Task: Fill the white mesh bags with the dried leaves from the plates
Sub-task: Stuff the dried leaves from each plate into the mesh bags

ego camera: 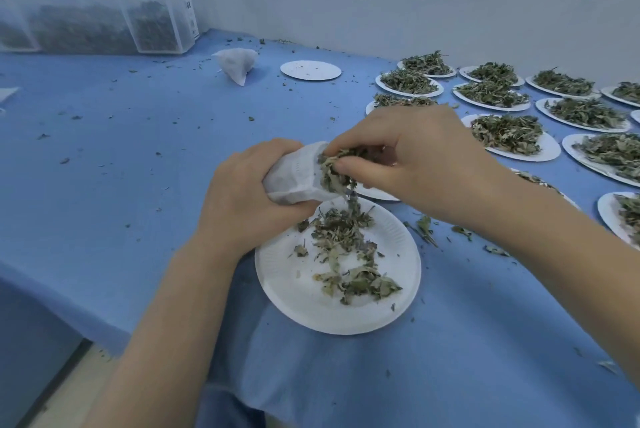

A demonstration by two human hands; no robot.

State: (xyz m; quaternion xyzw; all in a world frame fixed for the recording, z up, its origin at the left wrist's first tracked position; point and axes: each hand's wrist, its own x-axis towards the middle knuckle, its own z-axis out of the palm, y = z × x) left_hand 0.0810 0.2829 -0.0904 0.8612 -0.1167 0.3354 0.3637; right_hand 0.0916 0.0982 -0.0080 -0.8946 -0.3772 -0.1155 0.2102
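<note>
white mesh bag (294,176), held on its side just above the nearest paper plate (398,275), mouth turned toward the right hand (405,164) and already crowded with dried leaves (334,171). risk, as a judgement: the tilted mouth lets loose pieces slide out, and a few strands hang from the opening over the plate; pieces that fall wide of the rim would join the crumbs scattered over the blue surface (138,136). a hard push by the right hand could crush the brittle leaves or strain the thin mesh at the mouth, and a tighter squeeze by the left hand (242,199) could narrow the opening and block the next pinch. the right forearm passes low over a neighbouring plate, so a careless withdrawal might sweep leaves off it. hands: the left hand is curled around the body of the bag, fingers wrapped behind and beneath it, gripping it firmly. the right hand is partly closed, thumb and fingertips pinching a tuft of leaves at the bag's mouth; how deep the fingertips reach inside cannot be told. a fair share of leaves remains on the nearest plate, which suggests this bag is not yet full. further heaped plates (505,136) lie to the right, an emptied plate (310,70) and a filled bag (237,64) farther back.
</note>
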